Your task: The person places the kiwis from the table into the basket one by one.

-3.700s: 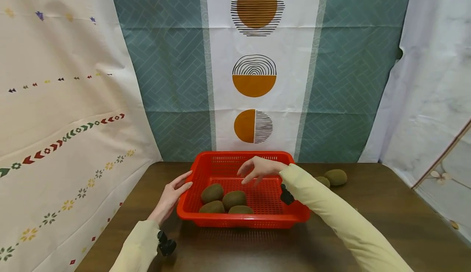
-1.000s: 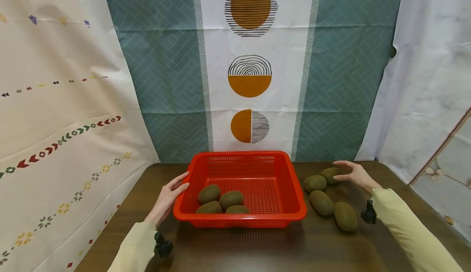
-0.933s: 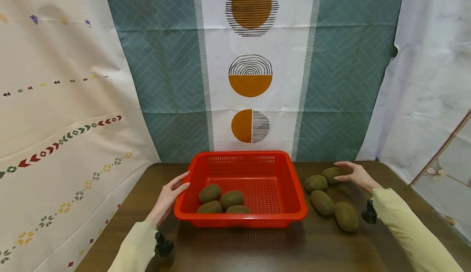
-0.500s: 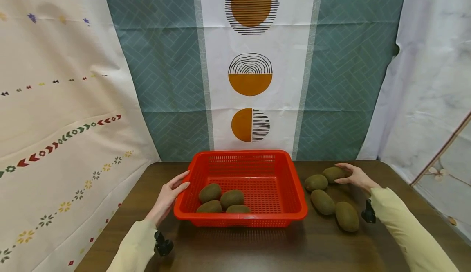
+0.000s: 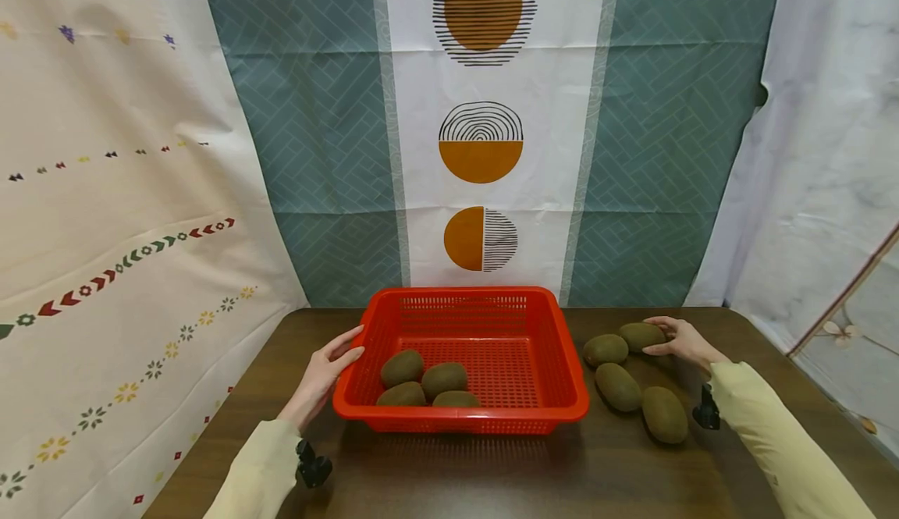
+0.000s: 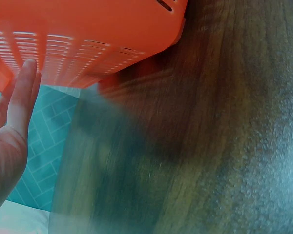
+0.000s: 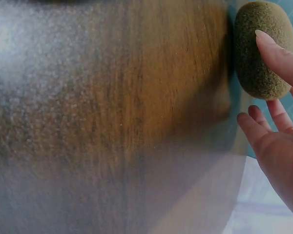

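Head view: the left hand (image 5: 325, 371) stays flat against the red basket (image 5: 463, 417); the right hand (image 5: 680, 339), fingers loosely spread, has reached the far kiwi (image 5: 641, 335).

Right wrist view: a fingertip (image 7: 266, 40) touches that kiwi (image 7: 258, 53), no grip closed yet.

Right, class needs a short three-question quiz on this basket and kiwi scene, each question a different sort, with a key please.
1. How many kiwis lie inside the red basket?
2. True or false: the right hand touches the farthest kiwi on the table.
3. The left hand is: A) holding a kiwi, B) resting against the basket's left rim with straight fingers, C) flat on the table far from the basket.

Key: 1. Four. 2. True; its fingertips rest on that kiwi, one of four outside the basket. 3. B.
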Demonstrator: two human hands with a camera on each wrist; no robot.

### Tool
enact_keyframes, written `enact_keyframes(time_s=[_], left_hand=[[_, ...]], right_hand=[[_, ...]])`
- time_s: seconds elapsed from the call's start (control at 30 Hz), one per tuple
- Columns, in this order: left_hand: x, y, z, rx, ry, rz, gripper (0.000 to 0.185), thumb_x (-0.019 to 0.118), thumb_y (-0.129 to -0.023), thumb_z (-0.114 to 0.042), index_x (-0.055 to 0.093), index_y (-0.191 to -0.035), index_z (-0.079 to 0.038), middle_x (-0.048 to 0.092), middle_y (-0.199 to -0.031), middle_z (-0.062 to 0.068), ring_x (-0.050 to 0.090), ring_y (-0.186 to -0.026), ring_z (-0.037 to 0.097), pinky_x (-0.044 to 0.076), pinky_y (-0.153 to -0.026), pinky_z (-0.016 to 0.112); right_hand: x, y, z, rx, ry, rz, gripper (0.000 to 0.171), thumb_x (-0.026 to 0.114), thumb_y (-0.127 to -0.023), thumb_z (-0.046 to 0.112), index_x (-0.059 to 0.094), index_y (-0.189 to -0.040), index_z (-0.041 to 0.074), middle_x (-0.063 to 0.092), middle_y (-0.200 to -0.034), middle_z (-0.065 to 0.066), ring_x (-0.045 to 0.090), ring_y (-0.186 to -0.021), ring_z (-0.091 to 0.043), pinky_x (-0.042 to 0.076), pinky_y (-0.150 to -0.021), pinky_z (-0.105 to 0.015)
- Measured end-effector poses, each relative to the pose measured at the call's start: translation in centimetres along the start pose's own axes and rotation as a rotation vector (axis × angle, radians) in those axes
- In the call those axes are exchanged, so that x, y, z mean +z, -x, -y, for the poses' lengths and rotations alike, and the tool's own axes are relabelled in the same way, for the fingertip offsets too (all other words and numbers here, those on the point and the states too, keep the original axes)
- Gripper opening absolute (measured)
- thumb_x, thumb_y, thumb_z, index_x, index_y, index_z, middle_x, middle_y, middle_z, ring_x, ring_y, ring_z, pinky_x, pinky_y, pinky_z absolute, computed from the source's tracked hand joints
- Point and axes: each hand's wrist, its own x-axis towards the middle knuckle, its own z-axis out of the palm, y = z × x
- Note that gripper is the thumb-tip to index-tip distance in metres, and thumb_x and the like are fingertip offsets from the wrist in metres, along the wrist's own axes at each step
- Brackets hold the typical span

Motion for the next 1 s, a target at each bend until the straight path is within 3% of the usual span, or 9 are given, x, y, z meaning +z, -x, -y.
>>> enact_keyframes(time_s=[0.13, 0.33, 0.57, 1.0], left_hand=[[0.1, -0.1, 0.0, -0.007, 0.002, -0.001, 0.051, 0.064, -0.085, -0.021, 0.047, -0.132, -0.015, 0.049, -0.125, 0.017, 0.057, -0.099, 0.032, 0.048, -0.076, 0.044], [0.2, -0.1, 0.0, -0.004, 0.004, 0.007, 0.050, 0.064, -0.085, -0.022, 0.047, -0.132, -0.016, 0.049, -0.125, 0.016, 0.056, -0.100, 0.032, 0.048, -0.075, 0.044], [0.2, -0.1, 0.1, -0.002, 0.005, 0.010, 0.049, 0.063, -0.086, -0.021, 0.047, -0.132, -0.016, 0.049, -0.126, 0.016, 0.057, -0.100, 0.032, 0.048, -0.075, 0.044], [-0.2, 0.0, 0.2, 0.003, 0.003, -0.004, 0.051, 0.064, -0.085, -0.022, 0.047, -0.132, -0.014, 0.049, -0.126, 0.017, 0.057, -0.100, 0.031, 0.048, -0.076, 0.043]], right_hand=[[0.1, 0.2, -0.1, 0.028, 0.000, -0.029, 0.060, 0.074, -0.074, 0.009, 0.041, -0.117, -0.016, 0.047, -0.110, -0.031, 0.049, -0.096, -0.041, 0.045, -0.071, -0.033], [0.2, 0.5, -0.3, 0.031, 0.010, -0.030, 0.062, 0.074, -0.075, 0.012, 0.040, -0.120, -0.014, 0.043, -0.117, -0.034, 0.046, -0.102, -0.044, 0.043, -0.078, -0.044], [-0.1, 1.2, 0.2, 0.063, 0.015, -0.029, 0.063, 0.074, -0.076, 0.018, 0.043, -0.123, -0.010, 0.048, -0.115, -0.030, 0.054, -0.091, -0.033, 0.046, -0.071, -0.036], [-0.6, 0.9, 1.7, 0.063, 0.081, -0.101, 0.064, 0.073, -0.077, 0.030, 0.047, -0.124, -0.005, 0.043, -0.123, -0.032, 0.047, -0.103, -0.042, 0.046, -0.074, -0.043]])
